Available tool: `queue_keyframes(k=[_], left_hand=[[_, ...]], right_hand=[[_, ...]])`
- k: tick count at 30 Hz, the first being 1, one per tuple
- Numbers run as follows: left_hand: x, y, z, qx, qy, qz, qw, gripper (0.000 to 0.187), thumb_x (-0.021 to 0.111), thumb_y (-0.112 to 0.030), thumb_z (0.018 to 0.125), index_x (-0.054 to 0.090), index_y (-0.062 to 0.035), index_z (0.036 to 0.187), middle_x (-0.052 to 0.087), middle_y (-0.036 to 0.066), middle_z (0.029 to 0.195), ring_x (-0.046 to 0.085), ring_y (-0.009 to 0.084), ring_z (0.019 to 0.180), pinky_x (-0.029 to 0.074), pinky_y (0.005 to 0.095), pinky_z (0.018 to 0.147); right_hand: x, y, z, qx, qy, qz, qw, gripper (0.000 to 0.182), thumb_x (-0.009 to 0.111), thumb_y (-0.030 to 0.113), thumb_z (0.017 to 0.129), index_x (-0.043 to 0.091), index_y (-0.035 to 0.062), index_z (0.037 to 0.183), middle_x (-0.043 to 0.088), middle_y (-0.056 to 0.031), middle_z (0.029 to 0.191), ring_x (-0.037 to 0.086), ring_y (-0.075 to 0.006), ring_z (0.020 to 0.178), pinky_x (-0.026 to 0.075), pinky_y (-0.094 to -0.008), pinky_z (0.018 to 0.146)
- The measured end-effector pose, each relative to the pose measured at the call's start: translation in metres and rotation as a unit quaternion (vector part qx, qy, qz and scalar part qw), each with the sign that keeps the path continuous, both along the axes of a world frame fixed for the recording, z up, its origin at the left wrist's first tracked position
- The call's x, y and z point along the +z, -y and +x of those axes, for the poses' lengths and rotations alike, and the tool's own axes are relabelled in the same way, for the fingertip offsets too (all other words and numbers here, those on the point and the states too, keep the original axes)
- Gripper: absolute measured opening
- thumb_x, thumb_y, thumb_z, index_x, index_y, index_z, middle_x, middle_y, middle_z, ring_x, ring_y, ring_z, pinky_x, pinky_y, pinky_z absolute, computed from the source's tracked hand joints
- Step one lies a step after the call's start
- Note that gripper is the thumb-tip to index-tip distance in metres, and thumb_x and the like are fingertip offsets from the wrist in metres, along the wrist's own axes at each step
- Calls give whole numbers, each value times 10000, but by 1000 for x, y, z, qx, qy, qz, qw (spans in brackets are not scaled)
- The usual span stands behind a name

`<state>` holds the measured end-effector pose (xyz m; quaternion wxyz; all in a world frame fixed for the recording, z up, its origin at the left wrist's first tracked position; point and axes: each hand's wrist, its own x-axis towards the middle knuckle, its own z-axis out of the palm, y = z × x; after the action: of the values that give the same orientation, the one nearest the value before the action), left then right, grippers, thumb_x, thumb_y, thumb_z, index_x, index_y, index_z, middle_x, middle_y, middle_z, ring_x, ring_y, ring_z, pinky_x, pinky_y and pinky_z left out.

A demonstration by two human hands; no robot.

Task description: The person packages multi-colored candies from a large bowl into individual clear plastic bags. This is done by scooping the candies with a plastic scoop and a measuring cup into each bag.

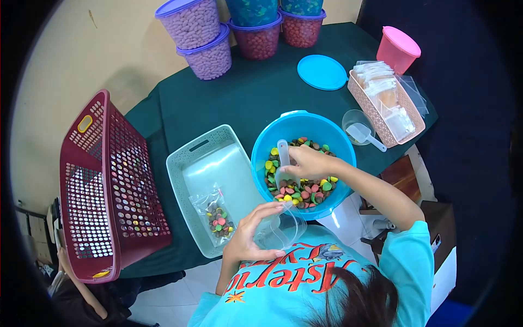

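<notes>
My right hand (pixel 309 163) reaches into a round blue basin (pixel 342 136) filled with colorful candies (pixel 305 192) in brown, pink, green and yellow. Its fingers close around a translucent plastic scoop (pixel 283 153), whose bowl sits down among the candies with the handle pointing up. At the basin's near-left edge, my left hand (pixel 248 234) grips a clear plastic cup (pixel 283 228), tilted on its side. No contents can be made out in the cup. Just left of it, a sealed clear bag of candies (pixel 219 220) lies in a pale green tray (pixel 199 169).
A tall maroon basket (pixel 136 180) stands at left. Lidded tubs (pixel 210 60) line the back, near a blue lid (pixel 322 72). At right are a pink tub (pixel 397 50), a basket of plastic bags (pixel 357 90) and a cup with another scoop (pixel 359 132). Another person's arm (pixel 81 283) shows lower left.
</notes>
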<state>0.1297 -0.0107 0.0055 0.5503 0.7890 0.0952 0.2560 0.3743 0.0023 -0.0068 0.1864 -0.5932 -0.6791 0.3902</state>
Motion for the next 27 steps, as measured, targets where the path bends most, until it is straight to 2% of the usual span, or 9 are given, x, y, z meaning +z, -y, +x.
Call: queue_keyframes(k=[6, 8, 9, 12, 14, 18, 22, 24, 27], left_hand=[[-1, 8, 2, 35, -13, -1, 999, 749, 778, -280, 556, 449, -26, 1179, 471, 180, 1202, 463, 312, 1122, 360, 393, 938], [-1, 12, 2, 49, -20, -4, 999, 751, 777, -281, 556, 448, -27, 1180, 471, 181, 1202, 463, 313, 1121, 358, 393, 939], [-1, 14, 2, 56, -20, -9, 998, 753, 777, -284, 554, 447, -25, 1180, 469, 180, 1203, 463, 312, 1121, 358, 393, 939], [-2, 20, 4, 80, -22, -13, 996, 761, 779, -288, 548, 446, -20, 1177, 467, 184, 1205, 463, 313, 1119, 360, 392, 936], [-2, 24, 6, 93, -25, -12, 995, 765, 781, -289, 544, 446, -17, 1176, 466, 187, 1205, 463, 314, 1118, 362, 391, 934], [-1, 34, 9, 131, -14, -6, 991, 776, 788, -295, 535, 447, -12, 1172, 469, 200, 1191, 472, 322, 1103, 370, 391, 922], [-2, 50, 7, 197, -3, -21, 980, 815, 802, -301, 509, 442, 1, 1176, 481, 209, 1167, 488, 316, 1079, 378, 385, 912], [-2, 58, 7, 232, 14, -29, 972, 827, 806, -301, 498, 445, 6, 1176, 487, 209, 1157, 494, 309, 1068, 382, 382, 906], [1, 67, 8, 296, 19, -30, 955, 841, 811, -300, 483, 452, 17, 1174, 493, 204, 1141, 504, 293, 1049, 390, 375, 893]], right_hand=[[-8, -10, 4, -24, -5, -31, 999, 303, 570, 215, 796, 542, -66, 907, 585, -250, 914, 582, -341, 873, 456, -385, 761], [-6, -17, 9, 6, -31, -65, 997, 298, 561, 212, 802, 533, -56, 929, 588, -232, 921, 588, -321, 865, 459, -377, 751], [7, -19, 11, 14, -33, -99, 994, 313, 547, 201, 827, 490, -57, 996, 590, -191, 919, 588, -257, 840, 466, -366, 734], [-4, -26, 12, 37, -69, -183, 980, 308, 536, 197, 837, 491, -62, 996, 577, -187, 945, 586, -244, 845, 483, -351, 711], [1, -22, 8, 80, -14, -163, 983, 327, 523, 198, 846, 473, -68, 1030, 568, -168, 960, 586, -235, 839, 502, -332, 681], [3, -25, 12, 71, -163, -173, 969, 323, 512, 215, 851, 493, -54, 1029, 574, -163, 920, 602, -230, 771, 516, -300, 630], [23, -23, 19, 119, -117, -214, 962, 329, 507, 224, 859, 492, -57, 1029, 561, -183, 971, 589, -243, 890, 532, -327, 690], [28, -18, 23, 48, -209, -237, 948, 347, 503, 244, 867, 475, -58, 1036, 544, -170, 983, 576, -247, 924, 531, -350, 737], [39, -11, 30, 88, -187, -269, 941, 395, 499, 253, 873, 417, -47, 1116, 517, -158, 1040, 555, -250, 966, 519, -378, 783]])
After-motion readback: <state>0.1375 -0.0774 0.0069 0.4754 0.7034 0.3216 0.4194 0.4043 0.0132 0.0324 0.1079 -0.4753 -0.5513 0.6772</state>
